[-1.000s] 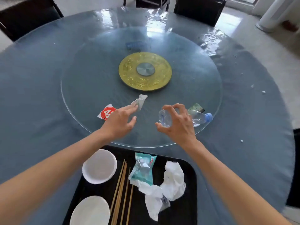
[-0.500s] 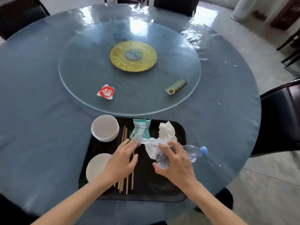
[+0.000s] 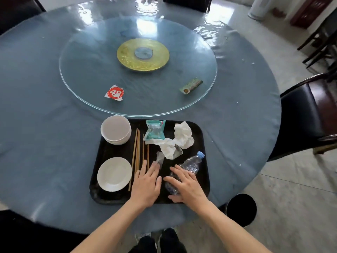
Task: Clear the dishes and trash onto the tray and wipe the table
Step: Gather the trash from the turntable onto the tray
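Right hand [image 3: 186,187] lies over the crushed plastic water bottle [image 3: 189,166], fingers spread and loosely bent on it; the bottle lies on its side at lower right of the black tray [image 3: 204,136]. Left hand [image 3: 145,185] flat, fingers straight, holding nothing, on the tray beside the chopsticks [image 3: 137,152].

Risks, as judged:
- Bottle is round and near the tray's right rim; let go carelessly, it may roll off onto the counter [image 3: 45,125].
- Left hand could nudge the chopsticks against the white plate [image 3: 114,174].
- Red sticker scrap [image 3: 114,93] and green wrapper [image 3: 191,85] remain on the glass turntable [image 3: 91,42]; thin and flat, easy to miss or slide.
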`<action>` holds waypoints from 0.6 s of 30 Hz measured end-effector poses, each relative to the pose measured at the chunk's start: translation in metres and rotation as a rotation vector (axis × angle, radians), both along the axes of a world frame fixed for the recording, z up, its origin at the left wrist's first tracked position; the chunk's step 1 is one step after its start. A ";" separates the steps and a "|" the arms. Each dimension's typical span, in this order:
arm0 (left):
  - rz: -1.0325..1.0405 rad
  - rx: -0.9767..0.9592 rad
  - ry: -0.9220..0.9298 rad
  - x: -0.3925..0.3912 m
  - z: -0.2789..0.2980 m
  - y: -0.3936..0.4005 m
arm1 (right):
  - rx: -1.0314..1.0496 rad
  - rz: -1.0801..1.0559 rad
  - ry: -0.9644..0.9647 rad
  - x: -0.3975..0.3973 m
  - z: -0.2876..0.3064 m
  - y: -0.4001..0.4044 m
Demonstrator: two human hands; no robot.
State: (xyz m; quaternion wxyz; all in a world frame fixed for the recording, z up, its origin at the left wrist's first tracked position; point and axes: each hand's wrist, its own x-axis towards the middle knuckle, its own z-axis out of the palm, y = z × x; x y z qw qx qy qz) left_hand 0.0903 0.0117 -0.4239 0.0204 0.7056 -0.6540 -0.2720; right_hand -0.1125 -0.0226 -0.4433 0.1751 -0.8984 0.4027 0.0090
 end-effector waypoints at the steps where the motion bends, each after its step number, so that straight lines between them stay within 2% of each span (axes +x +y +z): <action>1: -0.001 0.012 -0.009 -0.003 -0.001 -0.001 | -0.002 0.005 0.002 0.000 -0.003 -0.002; 9: 0.018 0.079 -0.023 -0.009 -0.010 0.008 | -0.051 0.005 -0.013 -0.013 -0.013 -0.001; 18: -0.036 -0.085 -0.063 0.001 0.025 0.000 | -0.114 -0.051 -0.166 -0.025 0.032 -0.016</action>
